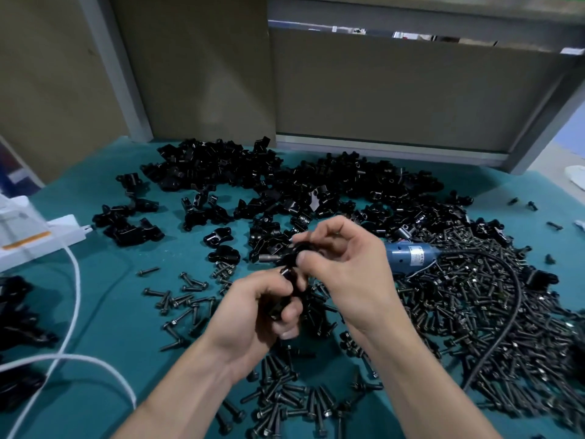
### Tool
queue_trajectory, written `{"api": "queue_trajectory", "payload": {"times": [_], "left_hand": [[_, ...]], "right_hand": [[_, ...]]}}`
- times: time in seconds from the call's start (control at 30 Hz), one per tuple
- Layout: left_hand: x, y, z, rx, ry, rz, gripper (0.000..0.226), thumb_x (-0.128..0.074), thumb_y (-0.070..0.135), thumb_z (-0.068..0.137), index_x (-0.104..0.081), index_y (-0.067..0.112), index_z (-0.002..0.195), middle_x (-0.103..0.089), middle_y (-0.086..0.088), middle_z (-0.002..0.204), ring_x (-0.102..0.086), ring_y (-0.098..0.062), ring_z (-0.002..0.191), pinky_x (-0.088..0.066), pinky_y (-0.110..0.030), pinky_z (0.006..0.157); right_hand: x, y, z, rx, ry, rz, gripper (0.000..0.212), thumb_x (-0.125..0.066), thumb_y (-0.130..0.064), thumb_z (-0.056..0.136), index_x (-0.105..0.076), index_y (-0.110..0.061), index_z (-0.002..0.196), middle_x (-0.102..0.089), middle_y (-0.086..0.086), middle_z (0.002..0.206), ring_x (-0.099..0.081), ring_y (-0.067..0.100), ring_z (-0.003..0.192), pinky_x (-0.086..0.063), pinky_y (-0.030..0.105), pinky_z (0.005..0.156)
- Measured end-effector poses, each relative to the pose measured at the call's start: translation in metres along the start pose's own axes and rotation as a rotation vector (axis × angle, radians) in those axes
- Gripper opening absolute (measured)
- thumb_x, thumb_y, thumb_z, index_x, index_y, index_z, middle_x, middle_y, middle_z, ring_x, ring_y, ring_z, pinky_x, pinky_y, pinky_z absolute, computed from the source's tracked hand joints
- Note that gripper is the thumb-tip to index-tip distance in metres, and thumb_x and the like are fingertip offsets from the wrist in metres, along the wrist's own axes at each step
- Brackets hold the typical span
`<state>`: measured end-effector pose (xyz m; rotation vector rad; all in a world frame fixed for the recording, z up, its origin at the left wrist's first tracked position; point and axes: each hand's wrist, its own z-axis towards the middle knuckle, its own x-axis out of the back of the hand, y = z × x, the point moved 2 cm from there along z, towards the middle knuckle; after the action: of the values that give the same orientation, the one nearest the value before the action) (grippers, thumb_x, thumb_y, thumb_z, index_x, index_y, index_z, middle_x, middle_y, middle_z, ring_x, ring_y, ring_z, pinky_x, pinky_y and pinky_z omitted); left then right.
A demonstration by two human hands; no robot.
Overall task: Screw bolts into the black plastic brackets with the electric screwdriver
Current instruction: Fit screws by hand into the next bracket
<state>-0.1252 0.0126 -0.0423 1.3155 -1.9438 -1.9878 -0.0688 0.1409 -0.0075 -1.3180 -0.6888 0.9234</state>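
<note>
My left hand (253, 312) grips a black plastic bracket (281, 307) above the green table, fingers curled round it. Just above it, my right hand (342, 267) pinches a small dark part (297, 253) at the top of that bracket; whether it is a bolt is hard to tell. The blue electric screwdriver (408, 253) lies on the table behind my right hand, its metal bit (269, 258) pointing left; neither hand holds it. A heap of black brackets (285, 185) covers the far side of the table. Loose dark bolts (459, 305) lie in a dense pile at right.
The screwdriver's black cable (503, 312) curves over the bolt pile. A white cable (72, 312) and a white box (38, 239) are at left. More black brackets (19, 318) sit at the left edge. Scattered bolts (183, 299) lie left of my hands. Brown panels (380, 90) stand behind.
</note>
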Motion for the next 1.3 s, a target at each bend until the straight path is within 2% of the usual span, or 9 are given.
{"api": "queue_trajectory", "payload": {"times": [0.13,0.4,0.47,0.53,0.63,0.73,0.9,1.13,1.3], "left_hand": [[0.002,0.002,-0.004,-0.022,0.024,-0.03,0.013,-0.062,0.02,0.059,-0.063,0.011,0.069,-0.041,-0.007,0.054,-0.034,-0.016,0.044,-0.028,-0.03,0.048],[0.005,0.0,-0.002,-0.055,0.112,0.036,0.052,-0.047,0.057,0.093,-0.073,0.017,0.07,-0.048,0.004,0.058,-0.038,-0.014,0.04,-0.03,-0.026,0.045],[0.005,-0.001,-0.002,-0.101,0.142,0.058,0.048,-0.051,0.057,0.093,-0.081,0.02,0.096,-0.05,0.004,0.064,-0.039,-0.014,0.041,-0.034,-0.025,0.044],[0.007,-0.001,-0.001,-0.16,0.176,0.089,0.043,-0.058,0.058,0.092,-0.08,0.023,0.106,-0.052,0.006,0.065,-0.041,-0.013,0.042,-0.035,-0.023,0.043],[0.008,0.0,-0.001,-0.204,0.218,0.131,0.034,-0.062,0.056,0.085,-0.078,0.028,0.08,-0.054,0.008,0.063,-0.042,-0.013,0.043,-0.034,-0.023,0.043],[0.009,0.002,-0.001,-0.216,0.269,0.155,0.035,-0.06,0.057,0.083,-0.069,0.028,0.065,-0.053,0.007,0.061,-0.041,-0.014,0.043,-0.034,-0.024,0.043],[0.016,-0.004,-0.001,-0.253,0.468,0.175,0.055,-0.053,0.051,0.1,-0.059,-0.003,0.106,-0.052,0.001,0.053,-0.043,-0.013,0.04,-0.034,-0.022,0.039],[0.01,-0.005,-0.001,-0.305,0.445,0.18,0.045,-0.042,0.033,0.11,-0.067,0.026,0.074,-0.051,0.003,0.05,-0.041,-0.011,0.039,-0.03,-0.023,0.038],[0.016,-0.003,0.001,-0.278,0.499,0.143,0.033,-0.043,0.032,0.109,-0.063,0.015,0.09,-0.049,0.002,0.049,-0.04,-0.009,0.037,-0.028,-0.021,0.036]], "right_hand": [[0.0,-0.005,-0.003,-0.063,-0.153,0.037,0.033,-0.068,0.025,0.079,-0.059,-0.007,0.083,-0.079,0.012,0.101,-0.068,0.02,0.066,-0.058,0.029,0.067],[0.0,-0.007,-0.006,-0.121,-0.305,0.045,0.037,-0.063,0.03,0.08,-0.059,-0.006,0.085,-0.078,0.016,0.095,-0.076,0.02,0.085,-0.058,0.027,0.08],[0.001,-0.007,-0.006,-0.128,-0.313,0.047,0.041,-0.059,0.034,0.078,-0.06,-0.007,0.084,-0.079,0.016,0.095,-0.076,0.02,0.102,-0.058,0.028,0.081],[0.001,-0.006,-0.007,-0.14,-0.312,0.104,0.04,-0.062,0.033,0.077,-0.06,-0.006,0.085,-0.078,0.018,0.098,-0.076,0.024,0.097,-0.06,0.031,0.081],[0.0,-0.002,-0.006,-0.179,-0.246,0.174,0.034,-0.07,0.026,0.077,-0.065,-0.003,0.094,-0.078,0.018,0.107,-0.077,0.027,0.092,-0.059,0.029,0.08],[0.0,0.001,-0.004,-0.218,-0.221,-0.034,0.031,-0.082,0.007,0.079,-0.077,-0.009,0.104,-0.08,0.012,0.101,-0.077,0.023,0.094,-0.059,0.034,0.087],[-0.002,0.002,-0.004,-0.198,-0.189,-0.159,0.022,-0.086,-0.005,0.082,-0.081,-0.021,0.097,-0.081,0.005,0.095,-0.077,0.026,0.095,-0.06,0.045,0.095],[-0.001,0.006,-0.005,-0.166,-0.179,-0.152,0.021,-0.082,-0.001,0.085,-0.08,-0.018,0.097,-0.08,0.006,0.091,-0.075,0.018,0.082,-0.061,0.036,0.084],[-0.007,0.007,-0.007,-0.107,-0.204,-0.143,0.028,-0.083,0.003,0.082,-0.08,-0.019,0.098,-0.081,0.004,0.098,-0.077,0.022,0.096,-0.062,0.043,0.093]]}}
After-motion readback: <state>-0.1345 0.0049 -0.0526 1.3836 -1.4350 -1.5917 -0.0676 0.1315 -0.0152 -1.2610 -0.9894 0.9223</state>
